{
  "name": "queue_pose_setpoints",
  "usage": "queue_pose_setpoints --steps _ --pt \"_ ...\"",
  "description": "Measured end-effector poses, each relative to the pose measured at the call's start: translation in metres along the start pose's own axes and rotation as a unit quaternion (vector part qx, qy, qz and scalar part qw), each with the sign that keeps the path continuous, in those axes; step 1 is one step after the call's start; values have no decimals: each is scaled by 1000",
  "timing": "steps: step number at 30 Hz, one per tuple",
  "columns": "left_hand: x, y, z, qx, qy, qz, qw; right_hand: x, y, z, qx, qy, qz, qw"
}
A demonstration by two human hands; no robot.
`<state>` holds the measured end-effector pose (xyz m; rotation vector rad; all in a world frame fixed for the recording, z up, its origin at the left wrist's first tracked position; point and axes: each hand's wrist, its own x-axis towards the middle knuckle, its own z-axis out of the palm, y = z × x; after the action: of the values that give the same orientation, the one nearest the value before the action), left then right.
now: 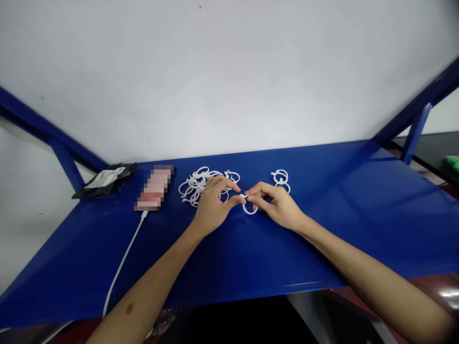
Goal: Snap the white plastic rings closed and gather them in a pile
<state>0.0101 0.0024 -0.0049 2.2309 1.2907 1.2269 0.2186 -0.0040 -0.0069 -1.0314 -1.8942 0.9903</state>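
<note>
A white curtain ring (250,213) with a small eyelet hangs in the pinch of my right hand (278,205), just above the blue shelf (229,258). My left hand (215,203) reaches in from the other side. Its thumb tip meets the top of the same ring, while the index finger is held apart from the thumb. Partly behind my left hand lies a tangled pile of similar white rings (193,186). Beyond my right hand are a few more rings (280,176), overlapping each other and partly covered by the fingers.
On the left lies a blurred-out phone (155,188) with a white cable (124,260) running to the front edge. A black plastic packet (105,180) with a white label sits beside it. Blue metal braces (66,162) flank the shelf, and a white wall (229,81) closes the back.
</note>
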Motion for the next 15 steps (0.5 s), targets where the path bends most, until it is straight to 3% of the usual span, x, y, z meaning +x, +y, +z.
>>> queue_pose_setpoints --steps 10,15 --pt "-3 -3 2 42 2 19 999 -2 -5 -8 -87 -59 -95 990" --pt "-3 -24 14 218 -7 52 975 7 9 -13 -273 21 -81 958"
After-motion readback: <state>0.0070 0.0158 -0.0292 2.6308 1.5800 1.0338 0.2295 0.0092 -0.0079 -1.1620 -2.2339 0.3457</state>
